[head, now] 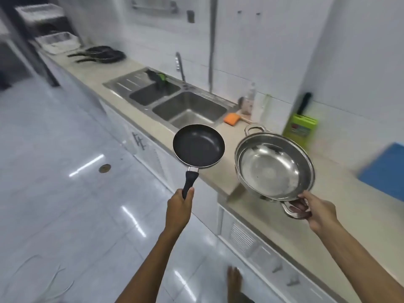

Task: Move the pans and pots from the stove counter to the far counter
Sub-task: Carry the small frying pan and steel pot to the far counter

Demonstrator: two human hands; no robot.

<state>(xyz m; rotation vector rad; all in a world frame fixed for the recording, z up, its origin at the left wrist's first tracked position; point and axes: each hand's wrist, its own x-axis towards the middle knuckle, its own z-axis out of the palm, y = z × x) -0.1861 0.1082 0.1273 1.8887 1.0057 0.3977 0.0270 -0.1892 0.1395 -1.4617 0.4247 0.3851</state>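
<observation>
1. The left hand (180,201), at lower centre of the frame, is wrapped tight around the black handle of a small black frying pan (198,145), thumb lying along the top of the grip.
2. That pan extends up and away from the hand, its round bowl held level in the air over the front edge of the counter (341,206), just below the sink (175,101).
3. The right hand (317,211), at lower right, is closed on the near loop handle of a steel pot (274,166), fingers threaded through the loop.
4. The pot rises from the hand toward the frame's centre, tilted so its shiny inside faces the camera; its far loop handle points to the upper part of the frame. It sits just right of the frying pan, the two apart.
5. Beyond the pot lie an orange sponge (231,119) beside the sink and a green knife block (300,130) against the wall.
6. In the upper left, well apart from both hands, dark pans (102,55) rest on the far stretch of counter, probably two or three, though blur makes the count unsure.
7. A blue board (387,171) lies at the right edge.
</observation>
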